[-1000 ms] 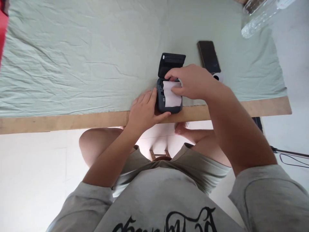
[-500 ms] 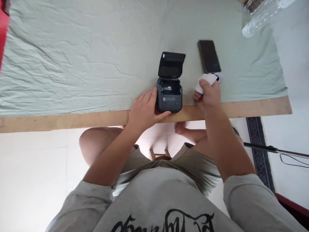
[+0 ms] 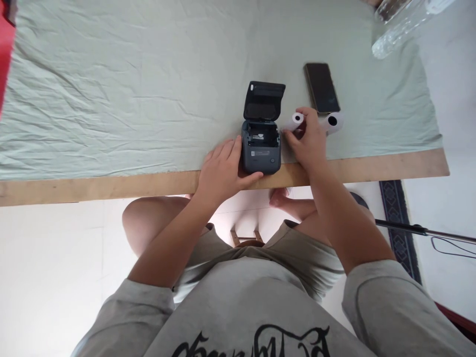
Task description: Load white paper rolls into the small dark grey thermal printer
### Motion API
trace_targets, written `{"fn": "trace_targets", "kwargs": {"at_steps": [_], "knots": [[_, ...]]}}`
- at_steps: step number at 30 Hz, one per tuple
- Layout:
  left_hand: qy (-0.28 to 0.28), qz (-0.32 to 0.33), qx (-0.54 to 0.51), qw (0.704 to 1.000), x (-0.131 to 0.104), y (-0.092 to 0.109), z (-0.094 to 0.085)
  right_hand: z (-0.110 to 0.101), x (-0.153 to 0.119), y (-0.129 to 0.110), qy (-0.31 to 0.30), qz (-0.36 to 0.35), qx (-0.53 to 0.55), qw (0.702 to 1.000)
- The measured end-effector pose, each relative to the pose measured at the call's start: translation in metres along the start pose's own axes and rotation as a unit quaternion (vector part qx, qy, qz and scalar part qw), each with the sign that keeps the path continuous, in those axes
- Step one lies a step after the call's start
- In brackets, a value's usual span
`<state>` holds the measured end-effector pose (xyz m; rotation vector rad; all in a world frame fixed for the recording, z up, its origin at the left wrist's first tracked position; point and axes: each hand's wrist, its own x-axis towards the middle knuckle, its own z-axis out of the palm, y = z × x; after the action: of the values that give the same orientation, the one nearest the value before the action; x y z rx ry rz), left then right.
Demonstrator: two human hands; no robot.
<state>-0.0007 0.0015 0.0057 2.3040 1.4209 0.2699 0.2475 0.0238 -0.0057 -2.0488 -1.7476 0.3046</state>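
Note:
A dark portable label printer (image 3: pixel 261 158) sits at the table's front edge with its lid (image 3: pixel 263 101) raised. Its paper compartment shows a white sticker inside and no roll. My left hand (image 3: pixel 220 168) lies flat against the printer's left side, fingers stretched out, its thumb along the front edge. Just right of the printer, my right hand (image 3: pixel 311 141) pinches a small white paper roll (image 3: pixel 296 119) between thumb and fingers, the roll's dark core hole showing. Beside that hand a second, larger white paper roll (image 3: pixel 333 122) lies on the cloth, partly covered by it.
Behind the larger roll lies a dark smartphone (image 3: pixel 322 88). Clear plastic bottles (image 3: pixel 403 29) lie at the far right corner. A pale green cloth (image 3: pixel 148 89) covers the table up to its wooden front edge (image 3: pixel 111 186). Something red (image 3: pixel 5 47) is at the far left.
My right hand has moved left toward the printer, carrying the small paper roll, and turned so its end shows. The larger roll is now more exposed. My left hand has stayed put.

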Motion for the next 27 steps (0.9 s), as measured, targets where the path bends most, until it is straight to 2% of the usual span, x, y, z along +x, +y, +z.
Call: {"fn": "trace_targets", "kwargs": {"at_steps": [2, 4, 8, 10, 13, 17, 21, 27], "knots": [[0.0, 0.001, 0.0, 1.0, 0.0, 0.0, 0.0, 0.0, -0.006, -0.002, 0.012, -0.006, 0.01, 1.0], [0.002, 0.003, -0.004, 1.0, 0.0, 0.0, 0.0, -0.005, -0.014, -0.002, 0.056, -0.018, 0.007, 0.998], [0.006, 0.005, -0.004, 1.0, 0.0, -0.001, 0.001, -0.031, -0.015, 0.008, 0.146, -0.018, -0.056, 0.988], [0.008, 0.005, 0.0, 1.0, 0.0, -0.001, 0.002, -0.045, -0.005, 0.02, 0.132, -0.025, -0.083, 0.987], [0.004, 0.0, 0.006, 1.0, 0.0, -0.001, 0.002, -0.057, 0.014, 0.042, 0.059, -0.053, -0.091, 0.993], [0.003, -0.001, 0.002, 1.0, 0.0, -0.001, 0.001, -0.059, 0.019, 0.058, 0.004, -0.015, -0.101, 0.995], [0.007, 0.006, -0.008, 1.0, 0.0, -0.001, 0.001, -0.059, 0.01, 0.059, 0.022, 0.036, -0.106, 0.993], [-0.003, -0.002, 0.0, 1.0, 0.0, 0.0, 0.0, -0.05, 0.005, 0.054, 0.044, 0.028, -0.032, 0.998]]}}
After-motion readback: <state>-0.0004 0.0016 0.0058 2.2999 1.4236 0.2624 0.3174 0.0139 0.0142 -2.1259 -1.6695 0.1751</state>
